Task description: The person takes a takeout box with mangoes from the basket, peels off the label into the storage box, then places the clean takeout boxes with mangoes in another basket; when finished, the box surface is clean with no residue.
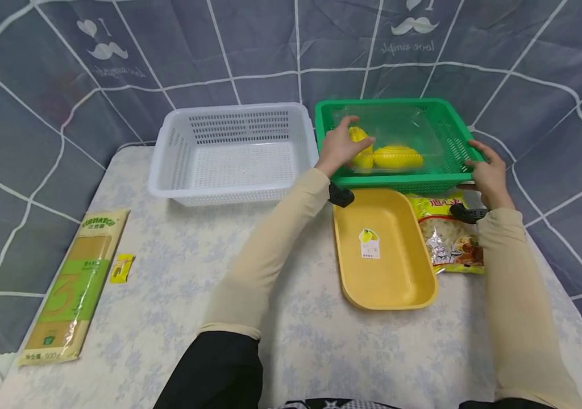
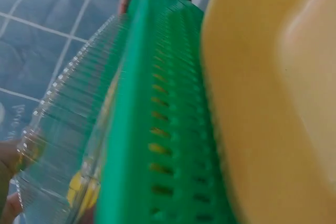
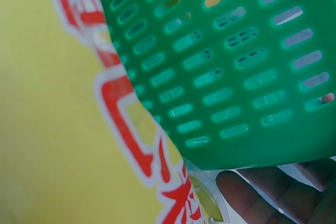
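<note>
My left hand (image 1: 339,149) reaches over the green basket (image 1: 403,183) and holds the left end of a clear plastic container (image 1: 398,122). In the left wrist view, its fingers (image 2: 9,156) are at the container's ridged edge. Two yellow, bumpy-looking items show through the plastic, an upright one (image 1: 361,149) and a lying one (image 1: 397,157). My right hand (image 1: 490,173) grips the green basket's right side, thumb by the rim. In the right wrist view, its fingers (image 3: 262,195) are under the basket's corner.
Left of the green basket stands a white basket (image 1: 237,196). In front of the green one lie a yellow tray (image 1: 398,255) with a label and a yellow food bag (image 1: 449,238). A long noodle pack (image 1: 73,287) and a small yellow sachet (image 1: 121,268) lie at the table's left.
</note>
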A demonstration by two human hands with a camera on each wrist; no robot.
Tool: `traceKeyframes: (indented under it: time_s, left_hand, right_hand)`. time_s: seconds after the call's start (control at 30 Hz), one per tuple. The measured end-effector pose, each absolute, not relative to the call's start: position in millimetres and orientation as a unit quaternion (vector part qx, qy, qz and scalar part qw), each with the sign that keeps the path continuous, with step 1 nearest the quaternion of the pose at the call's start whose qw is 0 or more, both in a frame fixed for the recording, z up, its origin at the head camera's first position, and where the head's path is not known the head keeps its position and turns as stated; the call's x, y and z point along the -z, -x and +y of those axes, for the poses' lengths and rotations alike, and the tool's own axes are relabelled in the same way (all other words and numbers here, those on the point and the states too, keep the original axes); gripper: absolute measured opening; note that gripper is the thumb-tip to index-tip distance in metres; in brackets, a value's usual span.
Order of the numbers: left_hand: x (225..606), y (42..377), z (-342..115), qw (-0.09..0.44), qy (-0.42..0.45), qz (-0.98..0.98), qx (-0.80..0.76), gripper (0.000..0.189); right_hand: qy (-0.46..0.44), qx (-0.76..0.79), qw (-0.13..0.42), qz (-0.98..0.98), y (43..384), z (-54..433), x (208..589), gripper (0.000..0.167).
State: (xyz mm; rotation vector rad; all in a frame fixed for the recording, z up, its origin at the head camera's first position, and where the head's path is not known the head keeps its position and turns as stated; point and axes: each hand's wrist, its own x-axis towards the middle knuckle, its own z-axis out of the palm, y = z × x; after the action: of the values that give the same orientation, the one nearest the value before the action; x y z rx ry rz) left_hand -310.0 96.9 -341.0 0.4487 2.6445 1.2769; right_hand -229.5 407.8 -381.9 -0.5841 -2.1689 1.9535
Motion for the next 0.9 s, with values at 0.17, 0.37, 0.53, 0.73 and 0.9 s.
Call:
traceKeyframes:
  time_s: [0.17,0.37,0.53,0.73,0.9]
  left_hand:
    - [348,310,104,0.095,-0.133,0.908,-0.385,0.069]
    - [352,310,116,0.104,-0.095,0.932,-0.333,0.067]
    - [362,309,124,0.110,-0.066,0.942,-0.311,0.063]
    - [366,304,126,0.070,-0.082,0.948,-0.299,0.067]
    - [352,288,119,-0.025,-0.152,0.955,-0.255,0.068]
  right_hand:
    - [0.193,-0.643,0.081,-0.737,228,405,383,0.050]
    - [0.193,-0.637,0.082,-0.742,228,405,383,0.050]
    - [0.200,-0.629,0.074,-0.747,229,405,384,0.052]
    - [0.200,-0.622,0.068,-0.754,230,403,382,0.052]
    - [0.200,-0.629,0.069,-0.748,229,405,381,0.053]
